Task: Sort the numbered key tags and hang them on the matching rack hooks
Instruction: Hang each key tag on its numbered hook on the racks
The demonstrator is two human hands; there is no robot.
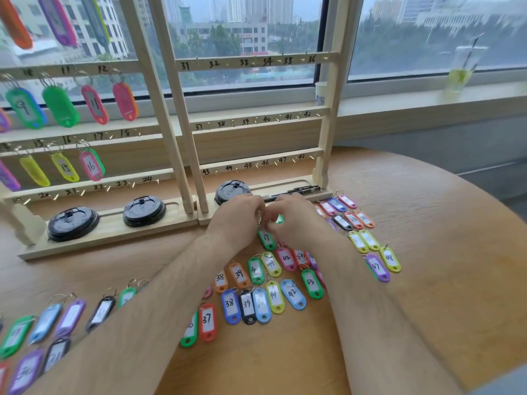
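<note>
Pretty sure this is an office, or at least some upper-floor room in a city high-rise; can't pin it closer. The big window (413, 32) on the far side looks down on tower blocks (236, 7) and trees (222, 38). A round wooden table (427, 252) sits by the sill (399, 101), which has a takeaway iced drink (460, 72) and a paper cup (320, 92) on it. Numbered wooden racks (256, 122) stand along the table's far edge.

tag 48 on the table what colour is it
Yellow. Tag 48 shows best in the head view, at the right end of the spread.
</note>
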